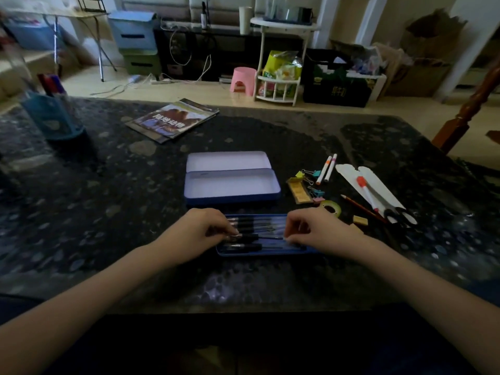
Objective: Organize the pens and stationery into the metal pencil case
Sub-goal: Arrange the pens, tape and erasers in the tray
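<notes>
Blue tray (270, 251) of black pens (251, 236) lies on dark table (108, 212) just before open metal pencil case (232, 196); left hand (201, 232) and right hand (319, 231), fingers curled, apparently pinch opposite ends of one pen.

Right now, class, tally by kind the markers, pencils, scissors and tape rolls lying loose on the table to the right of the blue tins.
Markers: 3
Pencils: 1
Scissors: 1
Tape rolls: 1
Total: 6

Dim room, pale floor (189, 90), pink stool (243, 79)
</notes>
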A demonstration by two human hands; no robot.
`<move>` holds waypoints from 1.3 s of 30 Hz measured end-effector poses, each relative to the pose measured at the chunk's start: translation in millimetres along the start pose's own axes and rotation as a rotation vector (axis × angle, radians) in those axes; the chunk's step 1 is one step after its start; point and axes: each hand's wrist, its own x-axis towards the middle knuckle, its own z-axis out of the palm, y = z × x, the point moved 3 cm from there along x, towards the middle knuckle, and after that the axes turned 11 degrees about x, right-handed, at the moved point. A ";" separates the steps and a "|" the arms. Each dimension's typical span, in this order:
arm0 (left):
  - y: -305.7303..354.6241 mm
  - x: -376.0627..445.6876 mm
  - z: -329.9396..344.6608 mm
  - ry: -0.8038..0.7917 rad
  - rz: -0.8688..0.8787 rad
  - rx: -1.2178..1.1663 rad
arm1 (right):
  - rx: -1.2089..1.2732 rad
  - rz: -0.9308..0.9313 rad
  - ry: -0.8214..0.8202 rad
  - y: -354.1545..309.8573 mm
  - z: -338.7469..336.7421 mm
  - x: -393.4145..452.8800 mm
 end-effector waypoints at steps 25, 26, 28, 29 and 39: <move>1.2 -15.3 2.8 -0.063 0.037 0.034 | -0.005 -0.051 -0.080 -12.9 -1.3 0.7; 1.5 -15.0 3.9 -0.060 0.044 0.030 | 0.001 -0.035 -0.129 -12.1 1.4 0.4; 1.7 -13.8 4.9 -0.022 0.040 0.013 | -0.009 -0.030 -0.158 -10.4 7.2 0.8; 1.6 -13.2 4.9 -0.001 0.035 0.003 | -0.014 -0.033 -0.145 -9.5 8.9 1.5; 0.3 -10.2 6.7 0.017 -0.033 -0.076 | -0.007 -0.054 -0.065 -11.5 11.1 2.6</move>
